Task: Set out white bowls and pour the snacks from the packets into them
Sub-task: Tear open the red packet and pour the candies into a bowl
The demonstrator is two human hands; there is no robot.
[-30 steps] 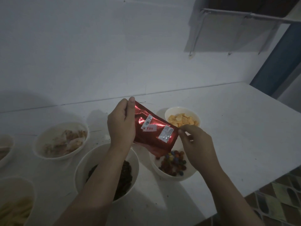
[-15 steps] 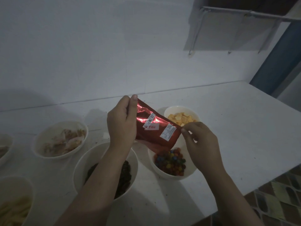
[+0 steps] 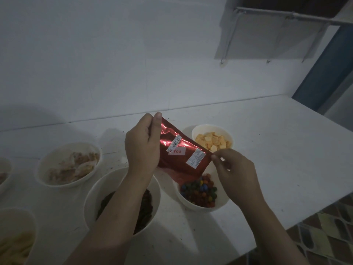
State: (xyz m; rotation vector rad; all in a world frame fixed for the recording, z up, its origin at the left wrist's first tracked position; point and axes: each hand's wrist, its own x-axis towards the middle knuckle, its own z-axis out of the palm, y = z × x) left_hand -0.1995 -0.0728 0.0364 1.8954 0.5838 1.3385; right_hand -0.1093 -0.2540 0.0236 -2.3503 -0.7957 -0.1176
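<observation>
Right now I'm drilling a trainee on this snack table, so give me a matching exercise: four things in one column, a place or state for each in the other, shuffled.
Things:
1. red packet
2. candy bowl
3. cracker bowl
4. dark-snack bowl

Places or states:
A. under the left forearm
B. farthest back, near the wall
C. held in both hands
D. just below the packet's lower end

Pairs: 1-C, 2-D, 3-B, 4-A

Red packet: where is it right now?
Centre of the head view: the red packet is held in the air by both hands, above the bowl of coloured candies.
</observation>
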